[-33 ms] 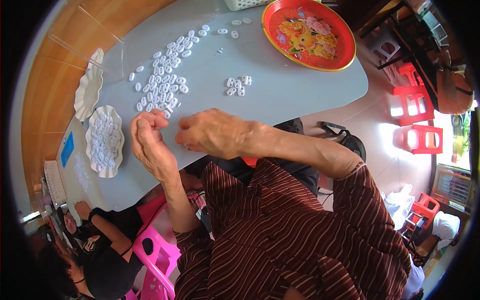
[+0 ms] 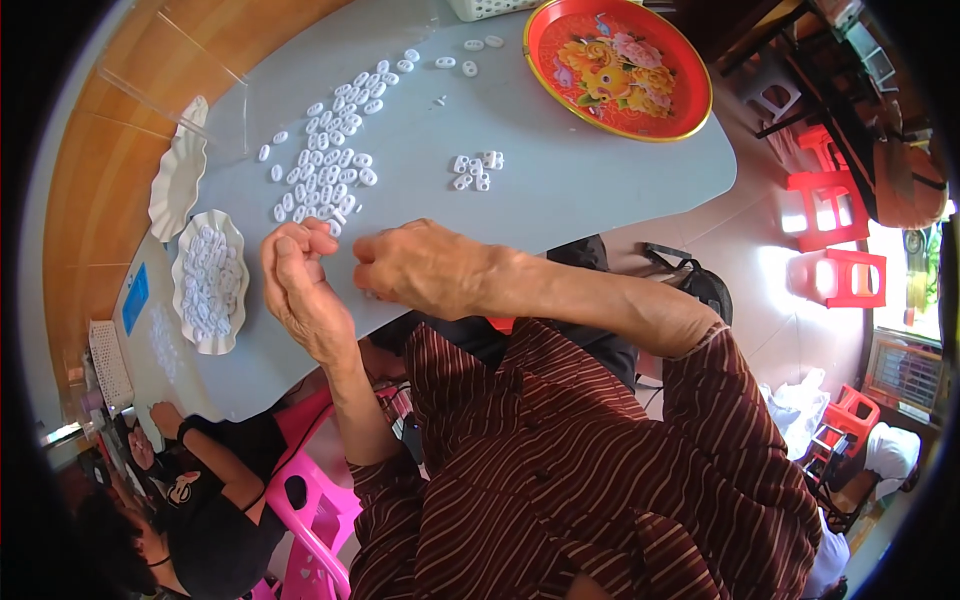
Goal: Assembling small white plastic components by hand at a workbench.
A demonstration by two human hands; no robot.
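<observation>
My left hand (image 2: pixel 303 285) is raised over the table's near edge, fingers curled in with the thumb beside them. A small white oval plastic piece (image 2: pixel 335 228) shows right at its fingertips; whether the hand grips it or it lies on the table I cannot tell. Facing it, my right hand (image 2: pixel 425 268) is closed, fingertips pressed together and turned toward the left hand. What it holds, if anything, is hidden. Just beyond both hands spreads a loose pile of white oval pieces with two holes (image 2: pixel 325 175). A small cluster of white pieces (image 2: pixel 478 170) lies to the right of the pile.
A scalloped white dish (image 2: pixel 236 325) full of white pieces stands at left, beside another wavy white dish (image 2: pixel 170 205). A red floral tray (image 2: pixel 550 95) sits at the far right of the grey table (image 2: pixel 600 190). At lower left, a person in black (image 2: pixel 225 530) sits near a pink chair (image 2: pixel 325 490).
My right hand has turned slightly at the wrist, its fingertips moving a touch. My left hand and the pieces on the table look unmoved.
</observation>
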